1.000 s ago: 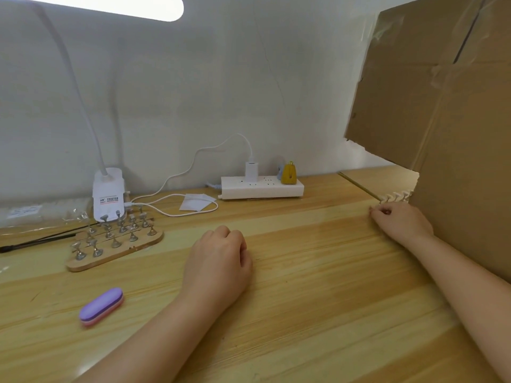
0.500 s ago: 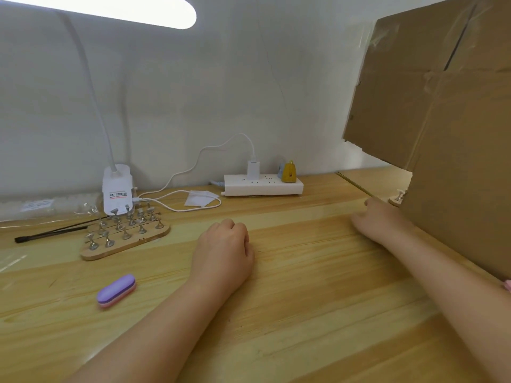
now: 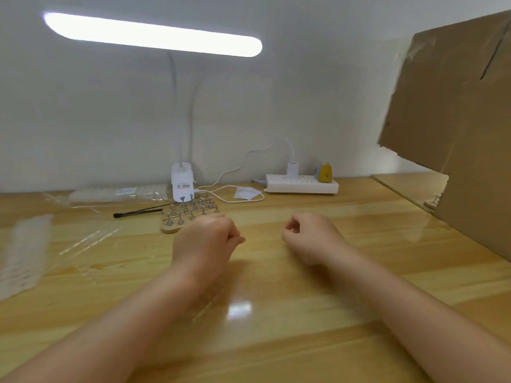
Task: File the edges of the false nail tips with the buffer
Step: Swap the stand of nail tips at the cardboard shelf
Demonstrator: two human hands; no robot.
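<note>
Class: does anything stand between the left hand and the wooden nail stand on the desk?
Nothing visible does. The left hand lies just in front of the nail stand, covering its near edge. The buffer is not in view.

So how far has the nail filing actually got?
Nothing looks filed yet. Both the left hand and right hand hover over the pale wooden desk with fingers curled; whether either pinches something small is unclear. No buffer is in view. The metal nail stands on the wooden board look bare. All the filing seems left.
</note>
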